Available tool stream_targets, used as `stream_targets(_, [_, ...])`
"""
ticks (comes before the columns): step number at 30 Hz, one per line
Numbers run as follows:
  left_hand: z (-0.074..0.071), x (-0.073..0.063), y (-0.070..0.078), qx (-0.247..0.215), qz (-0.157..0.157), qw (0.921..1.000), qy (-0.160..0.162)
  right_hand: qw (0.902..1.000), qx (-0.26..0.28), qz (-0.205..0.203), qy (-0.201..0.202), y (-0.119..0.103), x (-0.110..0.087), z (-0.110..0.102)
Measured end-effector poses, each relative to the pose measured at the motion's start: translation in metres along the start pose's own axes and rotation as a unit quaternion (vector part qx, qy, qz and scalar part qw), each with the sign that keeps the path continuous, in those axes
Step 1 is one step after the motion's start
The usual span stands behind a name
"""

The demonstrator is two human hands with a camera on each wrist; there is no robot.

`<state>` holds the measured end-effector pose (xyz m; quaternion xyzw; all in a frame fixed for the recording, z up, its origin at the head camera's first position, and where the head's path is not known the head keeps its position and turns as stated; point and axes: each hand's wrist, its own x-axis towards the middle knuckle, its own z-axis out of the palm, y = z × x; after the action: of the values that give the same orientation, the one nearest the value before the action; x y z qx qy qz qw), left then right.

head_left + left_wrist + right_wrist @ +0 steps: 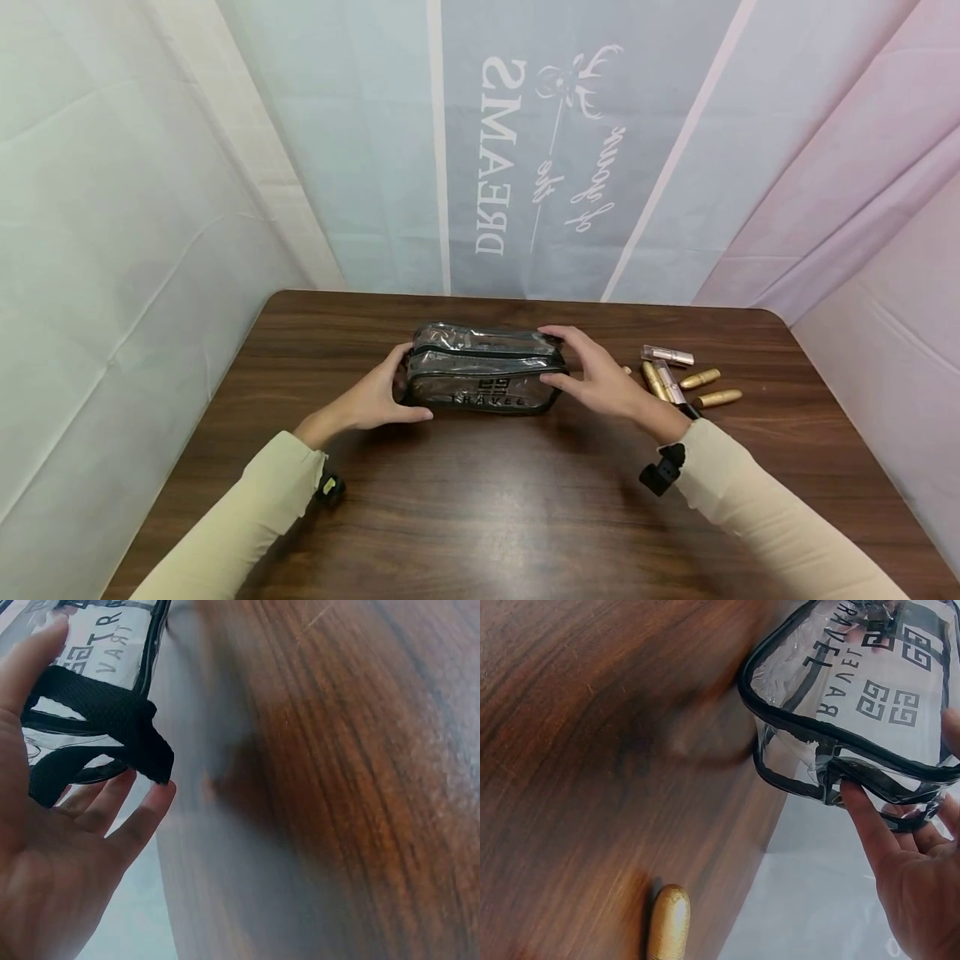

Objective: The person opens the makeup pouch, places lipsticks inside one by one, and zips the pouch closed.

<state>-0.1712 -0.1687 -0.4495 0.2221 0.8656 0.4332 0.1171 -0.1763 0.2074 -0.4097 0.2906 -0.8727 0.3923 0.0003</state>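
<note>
A clear zip pouch [465,392] with black piping and the word TRAVEL stands upright on the table, in the middle of the head view. At its left end, my left hand [372,402] grips it, thumb in front and fingers behind. A black strap loop [112,712] on that end lies against the fingers in the left wrist view. My right hand [600,379] holds the opposite end between thumb and fingers. The right wrist view shows one fingertip [855,799] at the pouch's end panel. No contents show through the clear sides.
On the brown wooden table [480,508], right of the pouch, lie several gold bullet-shaped tubes [717,398] and clear-capped tubes [667,356]. One gold tube [670,922] lies near the right hand. A curtain with printed lettering [517,167] hangs behind the table's back edge.
</note>
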Motion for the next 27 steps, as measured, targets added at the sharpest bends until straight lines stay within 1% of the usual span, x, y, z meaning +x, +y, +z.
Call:
stream_targets(4, [-0.003, 0.001, 0.000, 0.010, 0.007, 0.9999, 0.003, 1.0000, 0.004, 0.004, -0.001, 0.001, 0.001, 0.001])
stream_targets(9, [-0.007, 0.004, 0.003, 0.026, 0.010, 0.9994, 0.020, 0.9999, 0.013, 0.011, -0.001, 0.005, 0.001, 0.001])
stream_targets(12, [-0.010, 0.007, 0.002, 0.022, 0.018, 0.9992, 0.029, 0.9995, 0.024, 0.022, -0.004, 0.007, 0.000, 0.002])
stream_targets(17, [-0.011, 0.007, 0.003, 0.008, 0.044, 0.9981, 0.043, 0.9980, 0.053, 0.035, -0.009, 0.009, -0.004, 0.004])
stream_targets(19, [-0.012, 0.008, 0.004, 0.002, 0.054, 0.9973, 0.049, 0.9975, 0.060, 0.036, -0.009, 0.009, -0.005, 0.005])
stream_targets(23, [-0.016, 0.007, 0.006, -0.010, 0.075, 0.9949, 0.066, 0.9979, 0.055, 0.033, -0.003, 0.010, -0.006, 0.007])
stream_targets(27, [-0.018, 0.007, 0.009, -0.028, 0.090, 0.9922, 0.082, 0.9974, 0.066, 0.030, 0.003, 0.011, -0.007, 0.010])
